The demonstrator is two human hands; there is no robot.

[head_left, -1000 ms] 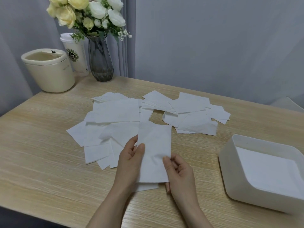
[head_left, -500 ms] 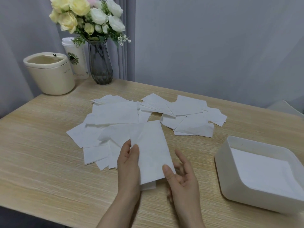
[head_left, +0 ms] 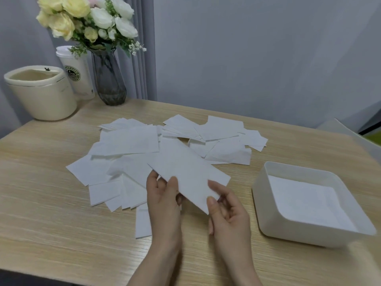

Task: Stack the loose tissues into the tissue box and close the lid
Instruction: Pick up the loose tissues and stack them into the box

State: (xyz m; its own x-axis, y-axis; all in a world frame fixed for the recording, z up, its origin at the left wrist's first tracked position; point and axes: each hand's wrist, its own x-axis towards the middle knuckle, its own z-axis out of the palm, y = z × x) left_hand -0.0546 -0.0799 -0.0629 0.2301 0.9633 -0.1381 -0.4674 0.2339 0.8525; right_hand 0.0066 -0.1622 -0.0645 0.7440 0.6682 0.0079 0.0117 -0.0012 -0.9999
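Your left hand (head_left: 162,195) and right hand (head_left: 226,209) each pinch one tissue (head_left: 185,172) between thumb and fingers, holding it tilted just above the worktop (head_left: 51,223). To your right sits the open tissue box (head_left: 266,205), white sheets already inside. Farther off, loose tissues (head_left: 127,141) lie scattered, overlapping. A vase (head_left: 108,79) stands at the far left.
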